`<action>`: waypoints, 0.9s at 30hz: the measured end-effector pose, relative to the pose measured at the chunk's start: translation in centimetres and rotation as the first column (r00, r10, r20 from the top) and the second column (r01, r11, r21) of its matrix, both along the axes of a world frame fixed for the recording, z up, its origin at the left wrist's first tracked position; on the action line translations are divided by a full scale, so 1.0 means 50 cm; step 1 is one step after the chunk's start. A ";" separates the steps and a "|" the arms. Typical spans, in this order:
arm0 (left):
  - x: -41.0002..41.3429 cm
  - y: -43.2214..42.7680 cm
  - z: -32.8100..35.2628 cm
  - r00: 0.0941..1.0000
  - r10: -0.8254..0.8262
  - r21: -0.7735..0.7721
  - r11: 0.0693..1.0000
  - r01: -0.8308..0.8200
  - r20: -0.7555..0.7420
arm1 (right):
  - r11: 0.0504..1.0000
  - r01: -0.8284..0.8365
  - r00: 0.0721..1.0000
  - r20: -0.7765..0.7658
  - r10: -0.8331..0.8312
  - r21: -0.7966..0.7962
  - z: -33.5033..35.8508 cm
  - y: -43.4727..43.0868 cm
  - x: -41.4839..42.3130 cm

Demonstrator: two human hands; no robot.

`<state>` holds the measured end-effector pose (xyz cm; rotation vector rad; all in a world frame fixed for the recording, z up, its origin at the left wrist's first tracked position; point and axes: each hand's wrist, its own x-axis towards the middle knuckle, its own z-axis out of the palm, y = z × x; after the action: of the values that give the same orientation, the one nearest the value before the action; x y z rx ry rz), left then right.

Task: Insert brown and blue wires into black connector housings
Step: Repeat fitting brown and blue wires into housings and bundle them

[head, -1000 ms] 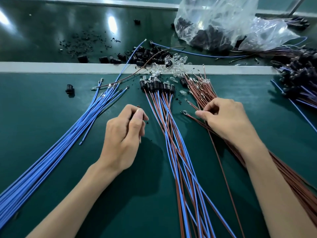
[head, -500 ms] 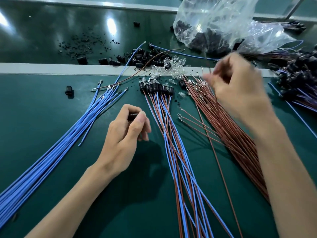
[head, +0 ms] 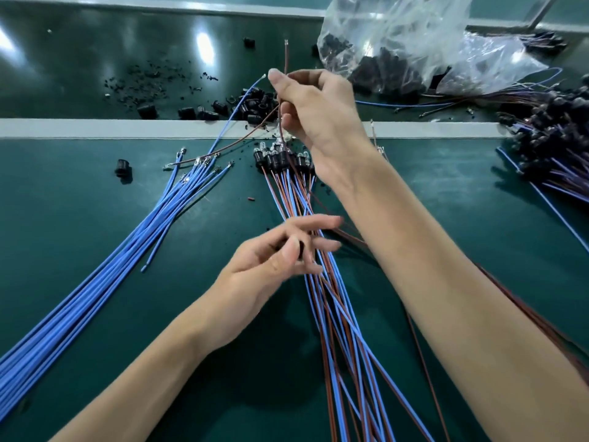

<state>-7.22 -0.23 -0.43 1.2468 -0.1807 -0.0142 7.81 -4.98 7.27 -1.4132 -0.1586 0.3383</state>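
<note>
The right hand [head: 318, 113] pinches a brown wire [head: 287, 60] just below its metal tip [head: 286, 43], held well above the table [head: 79, 202]. The left hand [head: 271, 269], fingers half spread, seems to pinch a small black housing [head: 299, 252] over the finished bundle [head: 338, 314]. Best to bring the tip down, line it with the housing's hole and push straight, without kinking.

Bright overhead light, w/ white glare spots on the far bench [head: 204, 43], top-left. Soft shadows under my arms [head: 143, 371] nr the front edge. Left hand [head: 274, 260] motion-blurred. Wide-angle bend at the edges; bag [head: 414, 43] shiny.
</note>
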 end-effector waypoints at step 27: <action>0.018 0.049 -0.011 0.848 0.527 -0.199 0.827 -0.525 -0.046 | 0.523 -0.773 0.563 -0.008 0.826 -0.360 -0.102 -0.147 -0.133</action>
<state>-6.34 2.21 -0.99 1.0543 0.1579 0.4830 1.19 -12.32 2.15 -1.6264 -0.9720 1.0706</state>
